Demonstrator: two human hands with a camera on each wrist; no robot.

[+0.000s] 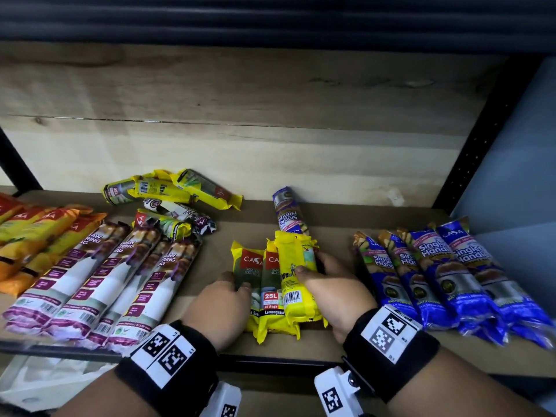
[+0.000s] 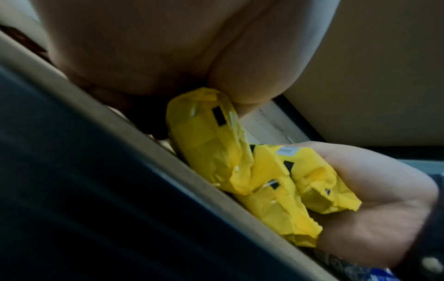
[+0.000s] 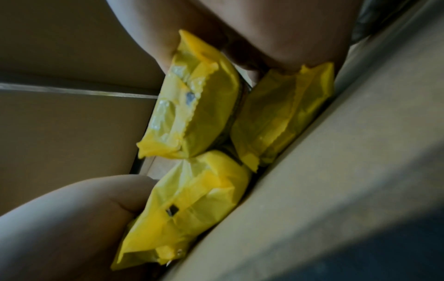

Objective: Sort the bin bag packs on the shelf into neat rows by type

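Note:
Three yellow 25L bin bag packs lie side by side at the middle front of the shelf [image 1: 337, 224]. My left hand [image 1: 239, 282] holds the leftmost yellow pack [image 1: 245, 266] at its left edge, thumb on top. My right hand [image 1: 310, 264] grips the rightmost yellow pack [image 1: 296, 278], barcode side up, tilted onto the middle pack [image 1: 272, 291]. In the left wrist view the left hand [image 2: 144, 57] sits on a yellow pack [image 2: 204, 142]. The right wrist view shows the gripped pack [image 3: 192, 104] raised off the shelf board.
Purple-and-white draw string packs [image 1: 105, 281] lie in a row at the left, with orange packs [image 1: 36, 236] beyond them. Blue single handle packs [image 1: 445, 281] fill the right. One blue pack [image 1: 287, 212] lies behind the yellow ones. A mixed heap [image 1: 168, 200] sits at the back.

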